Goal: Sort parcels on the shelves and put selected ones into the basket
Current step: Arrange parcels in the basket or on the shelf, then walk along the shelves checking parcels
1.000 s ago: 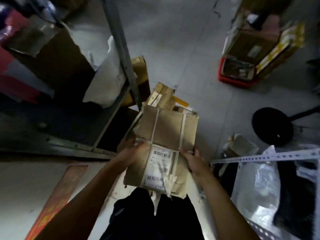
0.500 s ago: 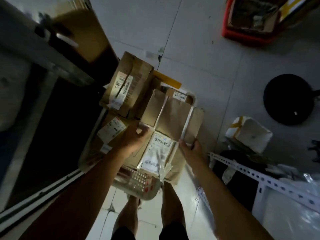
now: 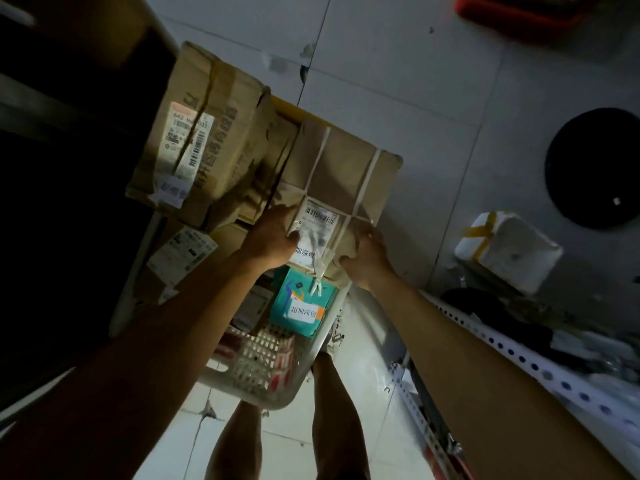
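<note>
Parcels already fill most of the basket, so you look well into the job: a large taped carton lies across its far left side, a teal packet stands just inside its right wall, and more labelled boxes sit lower on the left. You have the strapped brown parcel over the far right part of the basket, its near end resting above the teal packet. Your left hand grips the parcel's near left edge, thumb laid across the shipping label; your right hand holds the near right corner with fingers curled under it. The parcel seems to be at the point of being set down, though you cannot tell whether its weight is already on the load below. What is left, by my reading, is to let go of it and go on checking the shelves; the perforated shelf rail right of the basket holds dark bags, and a white foam box sits on the floor beyond it
</note>
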Demonstrator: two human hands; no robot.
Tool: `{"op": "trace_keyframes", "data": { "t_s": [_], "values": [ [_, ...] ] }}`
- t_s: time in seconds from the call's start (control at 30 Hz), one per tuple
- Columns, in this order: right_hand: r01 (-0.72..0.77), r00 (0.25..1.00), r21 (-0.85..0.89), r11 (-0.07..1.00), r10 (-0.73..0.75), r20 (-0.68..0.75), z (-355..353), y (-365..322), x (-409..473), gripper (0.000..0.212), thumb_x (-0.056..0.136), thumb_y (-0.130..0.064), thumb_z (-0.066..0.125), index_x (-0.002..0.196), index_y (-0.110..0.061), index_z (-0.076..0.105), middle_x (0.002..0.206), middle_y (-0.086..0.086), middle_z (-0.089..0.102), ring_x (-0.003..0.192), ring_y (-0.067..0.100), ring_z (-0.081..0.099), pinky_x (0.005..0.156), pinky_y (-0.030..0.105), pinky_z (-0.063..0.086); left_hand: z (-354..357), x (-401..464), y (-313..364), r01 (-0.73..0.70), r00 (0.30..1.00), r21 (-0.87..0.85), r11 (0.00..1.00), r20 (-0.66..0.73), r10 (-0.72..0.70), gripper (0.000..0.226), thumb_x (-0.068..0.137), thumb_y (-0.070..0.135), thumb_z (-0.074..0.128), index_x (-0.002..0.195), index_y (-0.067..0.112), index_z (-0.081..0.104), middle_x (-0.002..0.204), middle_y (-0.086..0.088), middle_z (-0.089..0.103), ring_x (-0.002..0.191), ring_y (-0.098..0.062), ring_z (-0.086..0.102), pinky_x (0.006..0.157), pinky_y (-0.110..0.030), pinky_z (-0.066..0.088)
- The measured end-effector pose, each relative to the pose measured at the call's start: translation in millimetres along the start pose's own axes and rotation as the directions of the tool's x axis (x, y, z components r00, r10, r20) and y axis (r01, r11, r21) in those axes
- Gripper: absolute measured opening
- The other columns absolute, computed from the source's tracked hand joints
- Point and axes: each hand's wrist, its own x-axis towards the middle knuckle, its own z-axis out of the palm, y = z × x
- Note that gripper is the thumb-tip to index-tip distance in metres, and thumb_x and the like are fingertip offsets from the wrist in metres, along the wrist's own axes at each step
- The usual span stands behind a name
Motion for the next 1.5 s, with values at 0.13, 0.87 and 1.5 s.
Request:
{"op": "trace_keyframes", "data": {
  "t_s": [0.13,0.87,1.5],
  "values": [
    [-0.040,0.999,0.018,0.999,0.040,0.019,-1,-5,-21,0.062,0.087,-0.019,0.071,0.144,-0.013,0.048,0.141,0.019,0.047,0.130,0.037,0.049,0.106,0.038,0.045,-4,-20,4,0.026,1.000,0.006,1.000,0.015,-0.026,0.045,0.095,0.017,0.062,0.140,0.011,0.055,0.139,-0.012,0.057,0.128,-0.027,0.055,0.110,-0.034,0.042],
    [0.348,0.929,-0.263,0.900,-0.295,0.223,-54,-174,-424,0.025,0.090,-0.022,0.069,0.112,-0.009,0.071,0.113,0.012,0.071,0.105,0.027,0.065,0.081,0.029,0.051,-202,-438,66,0.022,0.974,-0.130,0.991,-0.221,-0.051,0.027,0.089,0.030,0.063,0.109,0.013,0.070,0.102,-0.003,0.070,0.099,-0.020,0.067,0.084,-0.029,0.052],
    [0.980,0.169,-0.185,-0.076,-0.177,0.969,258,-151,-718,0.028,0.091,-0.031,0.068,0.117,-0.020,0.067,0.112,0.001,0.069,0.089,0.010,0.061,0.078,0.021,0.047,37,-884,-54,0.295,0.132,-0.889,0.349,-0.324,-0.937,0.025,0.093,0.028,0.059,0.116,0.023,0.068,0.119,0.000,0.069,0.110,-0.020,0.063,0.094,-0.035,0.051]
  ]
}}
